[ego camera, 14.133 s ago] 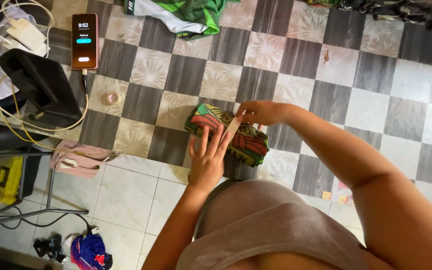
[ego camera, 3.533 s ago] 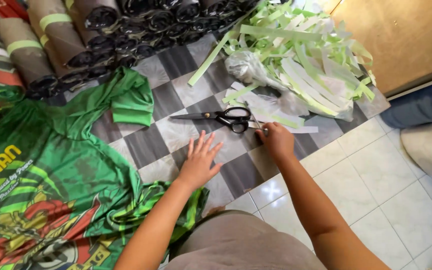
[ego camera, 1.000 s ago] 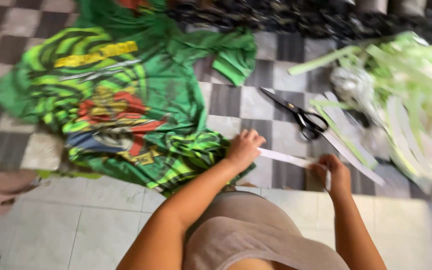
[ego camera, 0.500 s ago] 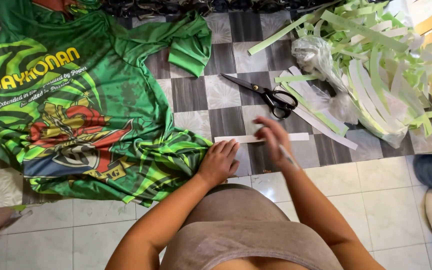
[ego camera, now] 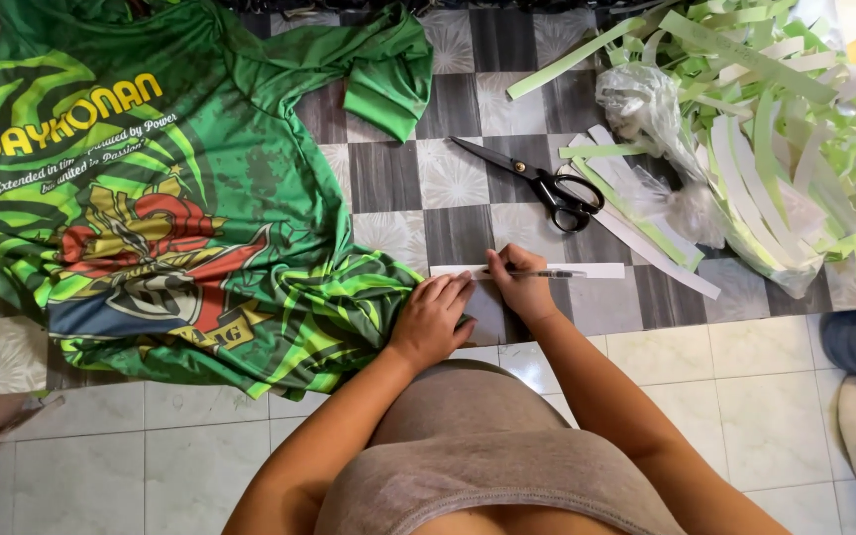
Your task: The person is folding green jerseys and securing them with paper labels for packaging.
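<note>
Right hand (ego camera: 519, 285) fingers pinch a pen (ego camera: 547, 273) on a white paper strip (ego camera: 601, 269); left hand (ego camera: 432, 319) lies flat and open, its fingertips pressing the strip's near-left end.

Right hand (ego camera: 519, 285) holds a pen (ego camera: 539, 273) on a white paper strip (ego camera: 601, 269) — left hand (ego camera: 433, 319) beside it.

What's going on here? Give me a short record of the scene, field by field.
Setting: checkered tile floor, seen from above
Left hand: flat on the floor, fingertips holding down a white paper strip
Right hand: holding a pen laid along the strip
Scissors: black-handled, lying closed just beyond the strip
Jersey: green, spread out to the left
Paper pile: green and white strips with a clear plastic bag, to the right
</note>
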